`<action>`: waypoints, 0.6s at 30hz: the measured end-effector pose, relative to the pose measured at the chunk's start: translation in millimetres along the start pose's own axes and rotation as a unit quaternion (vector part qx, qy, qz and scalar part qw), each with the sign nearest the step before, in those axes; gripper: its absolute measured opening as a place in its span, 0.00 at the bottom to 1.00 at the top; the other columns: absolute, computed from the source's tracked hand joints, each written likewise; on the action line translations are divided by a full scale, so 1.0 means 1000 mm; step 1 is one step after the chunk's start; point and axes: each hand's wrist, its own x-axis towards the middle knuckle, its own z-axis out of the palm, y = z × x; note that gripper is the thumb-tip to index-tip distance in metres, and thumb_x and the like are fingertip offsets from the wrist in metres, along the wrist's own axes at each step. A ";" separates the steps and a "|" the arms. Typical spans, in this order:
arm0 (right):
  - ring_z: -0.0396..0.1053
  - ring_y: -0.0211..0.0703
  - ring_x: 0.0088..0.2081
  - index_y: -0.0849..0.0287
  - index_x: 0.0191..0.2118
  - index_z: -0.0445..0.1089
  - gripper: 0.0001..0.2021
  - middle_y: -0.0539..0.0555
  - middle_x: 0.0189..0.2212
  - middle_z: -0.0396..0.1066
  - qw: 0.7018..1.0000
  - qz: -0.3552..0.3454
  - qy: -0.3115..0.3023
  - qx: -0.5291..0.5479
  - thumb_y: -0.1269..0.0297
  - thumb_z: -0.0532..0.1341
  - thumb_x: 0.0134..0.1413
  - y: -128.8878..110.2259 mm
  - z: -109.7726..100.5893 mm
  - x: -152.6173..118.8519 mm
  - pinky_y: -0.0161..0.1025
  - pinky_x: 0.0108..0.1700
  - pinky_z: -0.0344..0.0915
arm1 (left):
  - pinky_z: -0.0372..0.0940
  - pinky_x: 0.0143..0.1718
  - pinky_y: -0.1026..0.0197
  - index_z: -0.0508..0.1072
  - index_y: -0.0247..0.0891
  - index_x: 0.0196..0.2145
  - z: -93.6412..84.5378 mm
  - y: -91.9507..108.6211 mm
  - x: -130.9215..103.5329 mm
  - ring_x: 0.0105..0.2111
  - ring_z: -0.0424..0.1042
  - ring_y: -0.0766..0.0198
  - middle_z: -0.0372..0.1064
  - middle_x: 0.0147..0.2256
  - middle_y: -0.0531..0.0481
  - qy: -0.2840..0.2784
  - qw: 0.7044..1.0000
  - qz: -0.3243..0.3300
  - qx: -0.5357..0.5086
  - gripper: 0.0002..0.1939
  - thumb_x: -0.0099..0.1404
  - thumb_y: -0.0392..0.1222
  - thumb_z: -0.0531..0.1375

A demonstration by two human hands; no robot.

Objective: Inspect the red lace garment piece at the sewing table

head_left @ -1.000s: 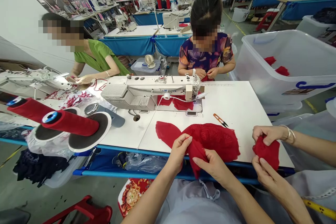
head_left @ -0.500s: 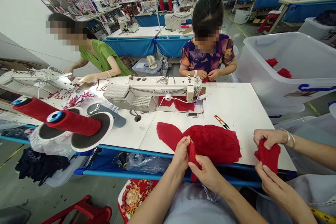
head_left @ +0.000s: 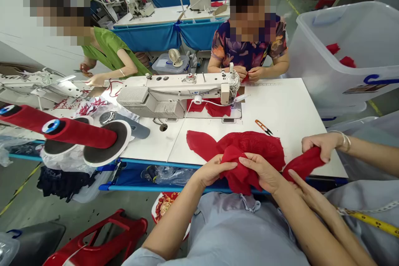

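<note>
Both my hands hold a piece of red fabric (head_left: pixel 238 170) over the table's front edge. My left hand (head_left: pixel 215 170) pinches its left side, thumb on top. On the other side my right hand (head_left: pixel 260 170) grips it between thumb and fingers. Part of the cloth hangs down between them. Behind it, a red lace fabric pile (head_left: pixel 264 145) lies on the white table (head_left: pixel 289 104). Orange-handled thread snips (head_left: pixel 263 127) rest beyond the pile. To the right, another person's hands (head_left: pixel 318 145) stretch a separate red fabric piece (head_left: pixel 304 164).
A sewing machine (head_left: pixel 174 95) stands across the table from me. Red thread cones (head_left: pixel 84 133) and a grey bottle (head_left: pixel 134 126) are at left. Two people sit opposite. A clear plastic bin (head_left: pixel 346 58) stands at right, a red stool (head_left: pixel 102 237) at lower left.
The fabric in my hands has gone from a narrow fold to a wider, spread shape, and my hands are farther apart. The neighbour's fabric is now stretched sideways. The view has tilted down.
</note>
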 end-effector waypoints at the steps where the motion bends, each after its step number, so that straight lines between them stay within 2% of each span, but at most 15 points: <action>1: 0.70 0.38 0.30 0.60 0.32 0.74 0.13 0.50 0.27 0.75 1.000 -0.002 0.002 0.019 0.57 0.69 0.44 0.001 -0.001 0.000 0.35 0.37 0.64 | 0.64 0.38 0.63 0.77 0.32 0.33 -0.001 -0.001 0.000 0.31 0.73 0.63 0.76 0.30 0.46 0.010 0.999 0.005 -0.041 0.15 0.47 0.42 0.70; 4: 0.70 0.38 0.30 0.59 0.33 0.74 0.17 0.51 0.29 0.75 0.998 -0.013 -0.010 0.053 0.52 0.71 0.39 0.007 -0.008 0.002 0.34 0.34 0.64 | 0.65 0.43 0.60 0.76 0.33 0.35 -0.011 -0.002 0.000 0.36 0.74 0.59 0.76 0.33 0.45 0.046 0.982 0.003 -0.183 0.14 0.51 0.44 0.66; 6: 0.71 0.40 0.34 0.59 0.37 0.74 0.23 0.52 0.34 0.76 0.998 -0.014 -0.041 0.053 0.51 0.73 0.34 0.014 -0.012 0.003 0.34 0.36 0.64 | 0.64 0.48 0.58 0.76 0.33 0.35 -0.022 -0.001 0.000 0.41 0.74 0.58 0.77 0.35 0.45 0.067 0.967 0.014 -0.245 0.14 0.57 0.47 0.62; 8: 0.72 0.43 0.39 0.59 0.41 0.74 0.27 0.54 0.38 0.76 0.996 -0.009 -0.071 0.048 0.55 0.75 0.30 0.022 -0.013 0.004 0.36 0.41 0.65 | 0.62 0.52 0.58 0.75 0.34 0.39 -0.032 0.002 0.001 0.45 0.73 0.58 0.77 0.36 0.46 0.081 0.956 0.043 -0.277 0.16 0.62 0.49 0.57; 10: 0.72 0.43 0.41 0.59 0.43 0.73 0.27 0.54 0.39 0.76 0.996 0.001 -0.077 0.051 0.59 0.75 0.32 0.028 -0.011 0.005 0.38 0.44 0.65 | 0.60 0.55 0.58 0.73 0.35 0.44 -0.037 0.004 0.003 0.46 0.72 0.60 0.77 0.37 0.47 0.087 0.946 0.069 -0.306 0.18 0.65 0.50 0.54; 12: 0.73 0.42 0.39 0.58 0.43 0.73 0.23 0.53 0.38 0.77 0.996 0.003 -0.048 0.069 0.62 0.73 0.37 0.032 -0.007 0.007 0.38 0.43 0.66 | 0.59 0.55 0.59 0.71 0.35 0.49 -0.034 0.003 0.003 0.46 0.72 0.61 0.77 0.38 0.47 0.095 0.929 0.083 -0.348 0.21 0.67 0.51 0.52; 14: 0.73 0.40 0.36 0.58 0.41 0.74 0.18 0.52 0.36 0.77 0.995 -0.016 0.007 0.099 0.62 0.72 0.40 0.033 -0.003 0.010 0.37 0.40 0.67 | 0.60 0.55 0.60 0.69 0.33 0.51 -0.027 0.000 0.003 0.45 0.73 0.61 0.76 0.39 0.46 0.109 0.913 0.069 -0.388 0.23 0.67 0.52 0.51; 18: 0.74 0.44 0.35 0.57 0.36 0.75 0.14 0.52 0.33 0.78 0.984 -0.061 0.075 0.149 0.62 0.71 0.41 0.031 -0.003 0.014 0.39 0.40 0.68 | 0.63 0.53 0.59 0.66 0.27 0.53 -0.013 -0.016 0.001 0.42 0.75 0.59 0.76 0.37 0.41 0.135 0.918 -0.053 -0.370 0.18 0.67 0.37 0.54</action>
